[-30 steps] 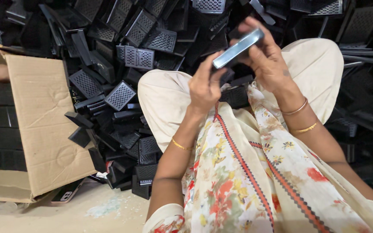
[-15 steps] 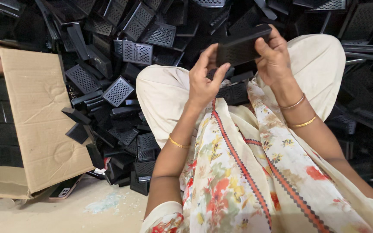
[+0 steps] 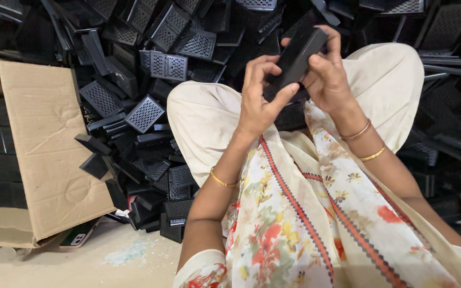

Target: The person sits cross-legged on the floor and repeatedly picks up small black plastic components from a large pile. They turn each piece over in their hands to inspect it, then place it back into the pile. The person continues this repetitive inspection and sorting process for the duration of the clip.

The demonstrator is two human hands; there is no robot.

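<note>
I hold a flat black rectangular plastic part [image 3: 296, 54] up in front of me with both hands. My left hand [image 3: 259, 98] grips its lower end, thumb pressed along its edge. My right hand [image 3: 327, 74] wraps its upper right side from behind. The part is tilted, its top end pointing up and right. Both wrists carry thin gold bangles. My knees in cream trousers and a floral cloth lie below the hands.
A big heap of black perforated plastic parts [image 3: 158, 64] fills the floor ahead and to both sides. An open cardboard box [image 3: 44, 154] at the left holds stacked black parts. A phone [image 3: 78, 234] lies under the box flap on the pale floor.
The part, earlier edge-on and glinting, has been turned so its dark broad face shows. Both hands stayed on it and shifted slightly lower and closer together.
</note>
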